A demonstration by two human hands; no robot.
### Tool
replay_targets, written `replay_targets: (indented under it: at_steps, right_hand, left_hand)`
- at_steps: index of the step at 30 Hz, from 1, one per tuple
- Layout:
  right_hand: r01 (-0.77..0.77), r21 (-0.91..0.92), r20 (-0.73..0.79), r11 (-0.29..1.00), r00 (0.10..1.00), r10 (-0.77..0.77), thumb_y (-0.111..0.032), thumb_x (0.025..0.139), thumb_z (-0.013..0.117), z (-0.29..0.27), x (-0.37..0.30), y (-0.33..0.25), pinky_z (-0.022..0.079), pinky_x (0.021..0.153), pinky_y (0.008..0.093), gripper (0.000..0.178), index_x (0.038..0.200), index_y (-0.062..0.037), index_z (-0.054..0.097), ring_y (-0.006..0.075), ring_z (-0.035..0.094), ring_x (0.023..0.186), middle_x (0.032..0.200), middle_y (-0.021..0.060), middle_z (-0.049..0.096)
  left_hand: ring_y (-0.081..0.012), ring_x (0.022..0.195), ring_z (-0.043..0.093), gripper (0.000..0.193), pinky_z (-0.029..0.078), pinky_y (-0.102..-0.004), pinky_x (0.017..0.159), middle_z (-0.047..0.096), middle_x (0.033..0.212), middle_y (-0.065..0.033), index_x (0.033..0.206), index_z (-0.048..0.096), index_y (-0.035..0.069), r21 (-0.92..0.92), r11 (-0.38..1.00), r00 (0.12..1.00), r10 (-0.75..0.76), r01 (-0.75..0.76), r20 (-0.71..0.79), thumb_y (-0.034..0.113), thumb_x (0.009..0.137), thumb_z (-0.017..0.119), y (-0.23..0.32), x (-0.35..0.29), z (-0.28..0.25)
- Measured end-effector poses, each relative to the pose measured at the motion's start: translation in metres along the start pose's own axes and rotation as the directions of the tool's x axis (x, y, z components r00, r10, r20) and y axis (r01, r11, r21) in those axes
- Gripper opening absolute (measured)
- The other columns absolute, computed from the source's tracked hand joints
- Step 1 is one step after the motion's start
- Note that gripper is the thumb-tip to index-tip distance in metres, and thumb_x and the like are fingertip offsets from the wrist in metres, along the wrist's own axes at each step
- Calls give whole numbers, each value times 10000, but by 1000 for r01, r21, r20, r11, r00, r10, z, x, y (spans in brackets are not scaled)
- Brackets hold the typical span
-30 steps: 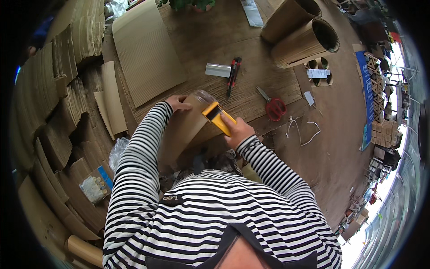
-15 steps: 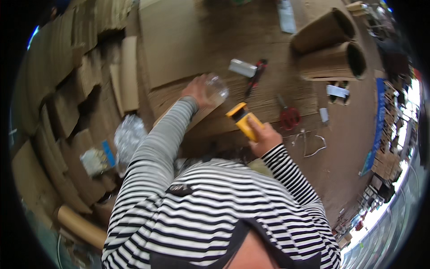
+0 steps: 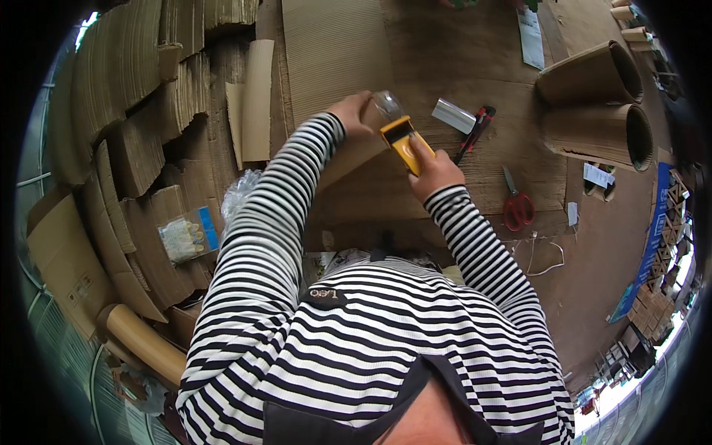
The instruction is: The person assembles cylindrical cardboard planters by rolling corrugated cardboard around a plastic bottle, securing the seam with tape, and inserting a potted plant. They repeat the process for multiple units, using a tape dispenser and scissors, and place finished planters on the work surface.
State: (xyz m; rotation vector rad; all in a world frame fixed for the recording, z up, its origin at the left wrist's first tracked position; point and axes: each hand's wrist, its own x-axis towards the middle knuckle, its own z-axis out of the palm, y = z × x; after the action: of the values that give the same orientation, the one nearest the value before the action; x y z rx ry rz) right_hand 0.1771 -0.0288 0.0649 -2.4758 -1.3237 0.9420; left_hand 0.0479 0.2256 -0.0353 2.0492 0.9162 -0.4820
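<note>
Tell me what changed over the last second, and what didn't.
The left hand rose off the cardboard sheet, lifting a clear tape roll. The right hand brought the yellow tape dispenser up to meet the roll. Unchanged: red scissors, the red-and-black cutter and the two cardboard tubes lie where they were.

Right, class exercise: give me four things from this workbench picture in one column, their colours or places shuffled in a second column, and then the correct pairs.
Things:
1. scissors
2. tape dispenser
3. cardboard rolls
4. clear tape roll

Descriptions:
A. yellow, in the right hand
B. red handles, lying right of the hands
C. at the left hand
D. brown, stacked at upper right

Pairs: 1-B, 2-A, 3-D, 4-C
</note>
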Motion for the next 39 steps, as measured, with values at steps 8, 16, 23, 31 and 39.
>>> replay_targets:
  at_steps: [8,16,23,31,39]
  right_hand:
    - [86,54,-31,995,996,-84,-289,771,800,-25,-28,8,578,792,441,817,1500,-338,435,334,685,890,992,167,622]
    - [-62,-55,97,997,993,68,-336,841,741,33,24,33,558,867,466,750,1508,-399,404,360,681,991,1109,193,616]
    - [35,5,-72,999,997,-35,-333,843,744,41,12,50,567,798,434,658,1455,-383,505,335,680,885,967,148,633]
    - [38,64,-50,997,998,-35,-225,778,758,50,-58,43,580,739,444,765,1468,-397,477,336,685,833,966,161,607]
    - [182,90,-123,979,978,-171,-223,753,798,8,-23,-12,573,751,438,740,1428,-352,527,326,682,827,925,138,612]
  left_hand:
    - [-306,1456,339,1262,332,-472,1176,316,1590,-146,1590,190,148,382,910,977,-89,159,-195,607,630,869,54,-23,3]
    - [-348,1413,429,1275,357,-389,1183,430,1519,-216,1557,268,43,267,962,997,-52,65,-57,519,561,904,50,-4,-31]
    - [-319,1334,507,1171,393,-380,1140,499,1463,-215,1527,327,-8,-75,996,946,74,-53,316,427,613,916,2,36,-23]
    - [-339,1418,403,1201,317,-388,1195,413,1529,-227,1556,269,-10,7,990,957,138,-144,257,464,644,890,-14,-15,28]
    - [-314,1512,231,1357,262,-469,1218,195,1637,-170,1601,84,86,324,934,978,-93,151,-188,704,640,815,18,-51,46]
